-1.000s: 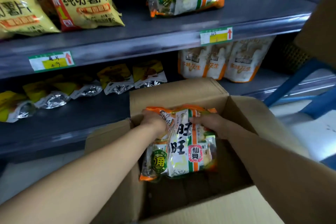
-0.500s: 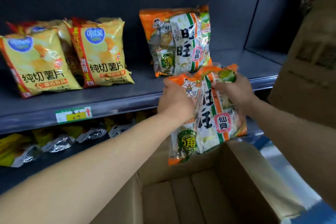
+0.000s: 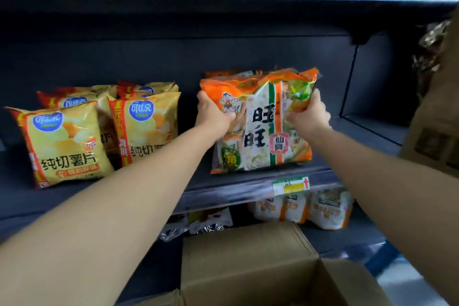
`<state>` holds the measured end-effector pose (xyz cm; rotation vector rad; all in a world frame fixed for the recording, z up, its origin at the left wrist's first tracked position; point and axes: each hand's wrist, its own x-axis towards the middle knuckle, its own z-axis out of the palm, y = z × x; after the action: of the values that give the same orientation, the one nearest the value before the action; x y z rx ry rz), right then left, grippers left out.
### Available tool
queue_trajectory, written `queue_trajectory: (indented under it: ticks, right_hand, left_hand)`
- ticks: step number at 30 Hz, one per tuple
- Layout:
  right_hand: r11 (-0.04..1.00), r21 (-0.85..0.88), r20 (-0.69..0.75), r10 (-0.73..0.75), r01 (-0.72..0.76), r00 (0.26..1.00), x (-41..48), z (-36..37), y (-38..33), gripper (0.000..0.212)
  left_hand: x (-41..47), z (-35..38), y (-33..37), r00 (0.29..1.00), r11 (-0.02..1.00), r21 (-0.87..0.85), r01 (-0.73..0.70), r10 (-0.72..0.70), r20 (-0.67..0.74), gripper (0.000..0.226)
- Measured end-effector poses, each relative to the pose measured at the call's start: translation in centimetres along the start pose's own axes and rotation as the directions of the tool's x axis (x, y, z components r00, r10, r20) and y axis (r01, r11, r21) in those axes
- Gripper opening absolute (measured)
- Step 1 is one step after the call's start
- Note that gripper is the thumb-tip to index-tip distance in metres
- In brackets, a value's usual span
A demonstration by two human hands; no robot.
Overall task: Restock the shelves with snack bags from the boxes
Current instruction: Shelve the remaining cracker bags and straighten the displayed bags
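With fingers curled, my left hand (image 3: 213, 113) and right hand (image 3: 309, 117) each grip a top corner of the orange rice-cracker bag (image 3: 263, 131), its foot on the middle shelf (image 3: 367, 131) by the front lip; I'd slide it upright toward 12 o'clock, with the chip bags (image 3: 146, 126) close at 9 and bare shelf open at 3.

Centre bag (image 3: 260, 131) is showing orange edges, a white panel with black characters, green-orange stripes and a red seal. Chip bags (image 3: 64, 144) at left are running yellow with a red side band and blue oval logo. Shelf (image 3: 236, 189) is reading dark blue-grey. Price tag (image 3: 290, 185) is showing green border, yellow block, red arrow. Box (image 3: 248, 256) at bottom is showing plain brown.
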<state>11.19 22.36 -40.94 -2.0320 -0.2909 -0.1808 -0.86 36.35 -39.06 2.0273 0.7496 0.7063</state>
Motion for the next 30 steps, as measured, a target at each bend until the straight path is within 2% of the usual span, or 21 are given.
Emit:
queue_trajectory:
  ticks: [1,3,5,7,10,14,19,25,30]
  right_hand:
    - [0.995,-0.086,-0.043,0.054,-0.057,0.998,-0.4,0.6,0.7,0.07]
    - [0.988,-0.131,-0.156,0.063,-0.084,0.986,-1.4,1.2,1.9,0.07]
    - [0.991,-0.137,-0.23,-0.033,0.002,0.973,-2.0,1.9,2.6,0.063]
    - [0.975,-0.216,-0.268,-0.11,0.051,0.957,-2.4,2.2,3.3,0.059]
    - [0.965,-0.258,-0.253,-0.117,0.05,0.96,-2.7,2.7,4.6,0.066]
    - [0.984,-0.166,-0.159,-0.092,0.065,0.983,-1.7,3.5,5.2,0.073]
    - [0.998,-0.05,-0.118,-0.032,0.027,0.993,1.1,3.8,5.0,0.069]
    - [1.0,0.011,-0.149,0.028,-0.026,0.988,2.7,4.1,5.8,0.071]
    - [0.997,-0.077,-0.245,0.009,-0.029,0.969,2.1,4.1,6.0,0.066]
  left_hand:
    - [0.3,0.4,-0.9,0.998,0.998,0.012,0.064,-0.064,-0.001,0.078]
    - [0.4,1.1,-2.4,0.988,0.987,0.045,0.156,-0.157,0.013,0.077]
    - [0.5,1.7,-3.3,0.986,0.985,0.051,0.167,-0.168,0.007,0.079]
    - [0.3,2.4,-4.1,0.985,0.985,0.059,0.162,-0.165,0.057,0.084]
    - [0.0,4.0,-5.0,0.973,0.979,0.125,0.16,-0.178,0.148,0.087]
    - [1.3,5.2,-5.4,0.977,0.979,0.07,0.189,-0.195,0.088,0.079]
    - [2.8,6.9,-5.1,0.972,0.976,0.04,0.214,-0.217,0.089,0.087]
    - [3.6,8.7,-4.7,0.97,0.973,-0.026,0.231,-0.228,0.085,0.091]
    - [3.4,8.2,-4.4,0.96,0.967,-0.013,0.255,-0.251,0.128,0.094]
